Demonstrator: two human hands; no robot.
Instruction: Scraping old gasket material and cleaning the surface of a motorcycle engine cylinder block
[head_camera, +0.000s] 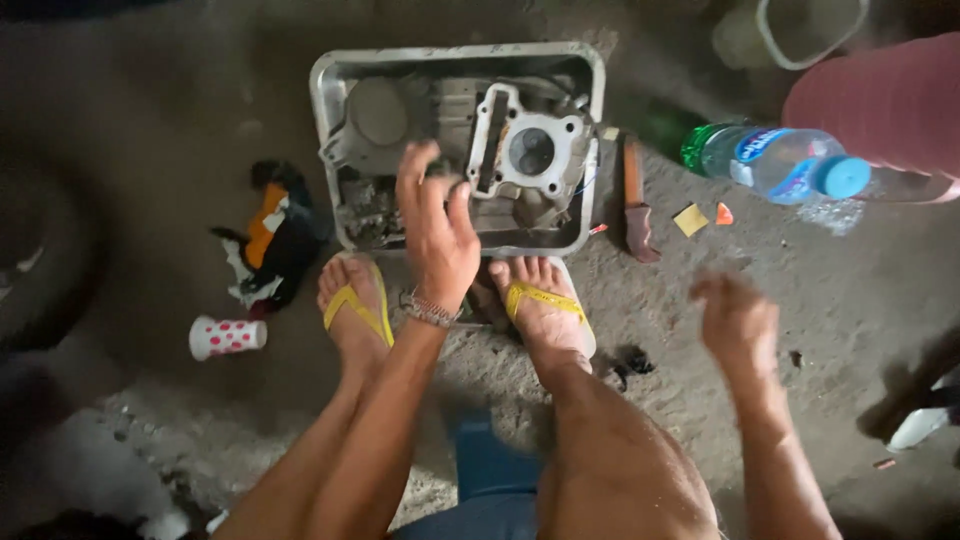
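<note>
From the head view, I look down at a rectangular grey metal tray (325, 95) on the concrete floor, just beyond my toes. Inside the tray lie greasy grey engine parts: a cast metal cylinder block with a round bore (530, 150) towards its right side, and a rounded grey engine cover (378, 112) towards its left side.

My left hand (435, 225) reaches over the tray's near edge, fingers spread and half curled, the fingertips down among the parts beside the cylinder block; I cannot tell whether it actually grips anything. A beaded bracelet (430, 312) sits on that wrist.

My right hand (735, 320) hangs in the air well to the right of the tray, blurred, loosely open and holding nothing.

My feet in yellow-strapped sandals (545, 300) rest just in front of the tray. Right of the tray lies a brown-handled knife (637, 205), and further right a clear plastic bottle with a blue cap (785, 165) lies on its side. Left of the tray is a heap of black, orange and white rags (272, 235), and nearer me on that side a white paper cup with red dots (226, 336) lies tipped over.
</note>
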